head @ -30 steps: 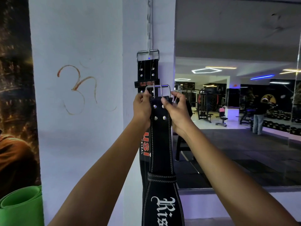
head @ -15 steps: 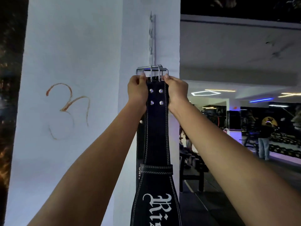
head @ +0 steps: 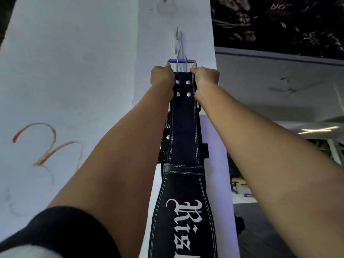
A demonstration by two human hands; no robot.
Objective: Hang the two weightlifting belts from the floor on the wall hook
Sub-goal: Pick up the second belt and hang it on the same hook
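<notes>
A black weightlifting belt (head: 186,138) with white stitching and white lettering hangs down the white pillar. My left hand (head: 162,77) and my right hand (head: 204,76) grip its top end on either side, just below its steel buckle (head: 182,62). The buckle is raised against the metal wall hook rack (head: 178,43); I cannot tell whether it sits on a hook. A second black belt (head: 164,144) hangs behind the first, mostly hidden, with only its left edge and rivets showing.
The white pillar (head: 93,71) carries an orange painted symbol (head: 46,146) at the left. A large mirror (head: 288,108) to the right reflects the gym room and ceiling lights. A dark patterned surface (head: 279,21) lies above the mirror.
Both hands have lifted the front belt higher up the pillar, its buckle rising from below the hanging belt's buckle to the hook rack. The view has tilted upward.
</notes>
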